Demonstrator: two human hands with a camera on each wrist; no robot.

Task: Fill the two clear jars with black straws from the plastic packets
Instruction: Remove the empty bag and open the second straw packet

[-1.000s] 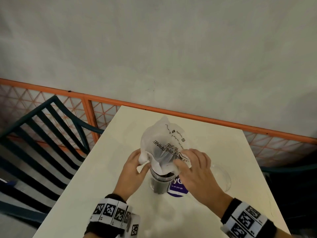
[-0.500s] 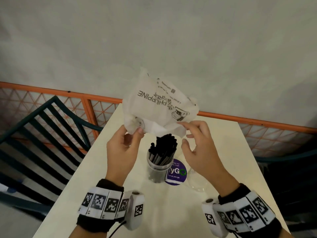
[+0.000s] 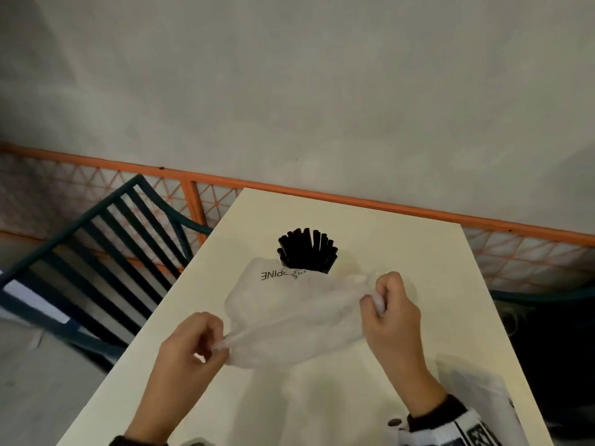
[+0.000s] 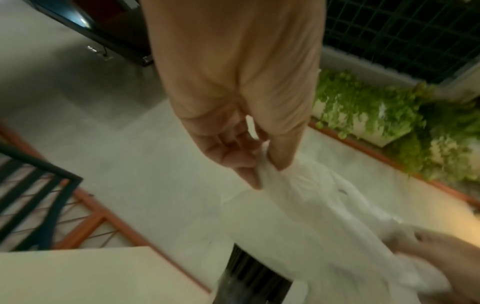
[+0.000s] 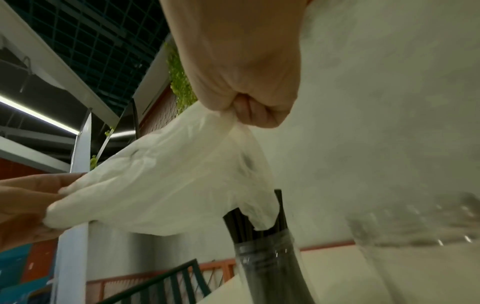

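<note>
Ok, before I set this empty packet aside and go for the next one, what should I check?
1. Plastic packet emptied: ok, no straws visible inside.
2. Left hand grip on packet: ok, pinching one end.
3. Right hand grip: ok, fist round the other end.
4. Black straws seated in first jar: ok, upright.
5. Packet clear of straws: not ok, a corner hangs among the tips.
6. Second jar filled: not ok, no straws in it.

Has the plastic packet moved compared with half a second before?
Yes. The plastic packet has come down from above the black straws to below their tips.
</note>
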